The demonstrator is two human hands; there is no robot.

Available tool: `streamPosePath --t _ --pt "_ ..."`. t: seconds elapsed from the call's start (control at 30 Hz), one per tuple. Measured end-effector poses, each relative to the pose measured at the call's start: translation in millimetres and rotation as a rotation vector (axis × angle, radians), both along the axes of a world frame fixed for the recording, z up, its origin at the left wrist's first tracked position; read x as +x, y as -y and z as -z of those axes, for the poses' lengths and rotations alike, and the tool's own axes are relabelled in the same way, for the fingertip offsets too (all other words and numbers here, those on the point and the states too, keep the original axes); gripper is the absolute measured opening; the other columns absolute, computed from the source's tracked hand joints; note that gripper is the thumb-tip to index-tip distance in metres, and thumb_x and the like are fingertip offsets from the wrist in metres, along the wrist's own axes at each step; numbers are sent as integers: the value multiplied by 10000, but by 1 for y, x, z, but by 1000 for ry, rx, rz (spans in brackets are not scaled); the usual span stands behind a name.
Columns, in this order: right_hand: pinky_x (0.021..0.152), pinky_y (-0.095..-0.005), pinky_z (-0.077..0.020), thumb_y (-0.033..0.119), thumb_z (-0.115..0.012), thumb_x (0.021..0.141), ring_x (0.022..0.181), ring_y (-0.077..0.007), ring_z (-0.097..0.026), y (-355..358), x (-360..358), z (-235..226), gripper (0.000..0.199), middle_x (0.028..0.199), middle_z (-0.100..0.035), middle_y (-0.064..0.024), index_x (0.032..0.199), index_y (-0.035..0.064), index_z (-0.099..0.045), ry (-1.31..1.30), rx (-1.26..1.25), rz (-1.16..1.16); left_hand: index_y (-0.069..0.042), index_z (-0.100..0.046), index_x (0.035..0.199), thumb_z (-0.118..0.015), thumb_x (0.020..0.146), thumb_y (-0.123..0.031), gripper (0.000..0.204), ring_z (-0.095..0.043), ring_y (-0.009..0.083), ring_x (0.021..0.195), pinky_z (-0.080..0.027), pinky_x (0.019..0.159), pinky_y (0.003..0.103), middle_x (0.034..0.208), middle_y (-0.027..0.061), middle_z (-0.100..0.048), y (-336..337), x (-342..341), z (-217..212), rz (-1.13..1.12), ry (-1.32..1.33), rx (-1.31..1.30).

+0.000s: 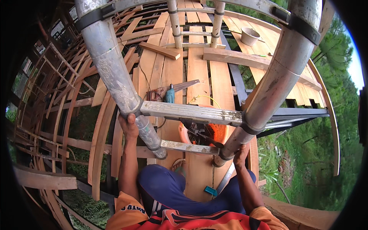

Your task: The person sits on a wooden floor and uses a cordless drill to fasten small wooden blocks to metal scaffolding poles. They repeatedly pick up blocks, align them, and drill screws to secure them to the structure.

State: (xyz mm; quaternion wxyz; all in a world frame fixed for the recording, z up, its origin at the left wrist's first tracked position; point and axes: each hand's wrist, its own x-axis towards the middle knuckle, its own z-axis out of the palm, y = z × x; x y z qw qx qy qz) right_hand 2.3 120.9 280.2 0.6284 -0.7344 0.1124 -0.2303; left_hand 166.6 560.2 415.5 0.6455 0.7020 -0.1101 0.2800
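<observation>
Your left hand [129, 127] and right hand [241, 155] hold the ladder [191, 111] by opposite sides; its handling seems unfinished. Planks [221, 82] are laid, gaps left between some.

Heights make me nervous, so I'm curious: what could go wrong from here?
The metal ladder might shift or tip, since the left hand and right hand hold it near the lower ends of its rails. A foot could catch in the open gaps between the planks. And the saw lies loose beside the drill, so a careless step might meet its blade.
</observation>
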Motion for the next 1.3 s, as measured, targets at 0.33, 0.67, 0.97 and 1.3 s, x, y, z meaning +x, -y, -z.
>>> streamPosePath --t 0.33,0.67,0.97,1.3 --pt "869 -350 -469 827 -322 949 1047 -218 -601 -24 -9 18 975 1201 -629 -134 1367 -26 -542 -34 -24 -62 51 -364 1494 -636 822 -809 1124 -498 285 1318 -403 1107 444 1439 162 -488 -54 -8 23 -63 -11 -6" --pt "934 -387 -505 915 -542 780 1058 -229 -648 -28 7 -56 1102 1139 -686 -132 1298 -57 -573 117 207 -72 48 -358 1498 -557 771 -922 1228 -517 300 1298 -452 1071 477 1415 183 -495 -72 -35 45 -47 -223 -9" --pt "862 -425 -537 961 -533 715 991 -315 -694 14 10 -38 1088 1042 -686 -188 1180 -18 -630 -9 136 -20 -19 -337 1545 -525 741 -949 1244 -455 318 1397 -405 1150 511 1530 140 -437 -16 -45 17 -95 -390 -165" --pt "830 -443 -532 979 -482 724 933 -372 -680 14 23 -40 1093 987 -657 -204 1135 -25 -616 80 36 -98 -40 -414 1487 -452 769 -967 1173 -500 269 1328 -399 1115 471 1423 91 -518 -77 -47 38 -46 -461 38"
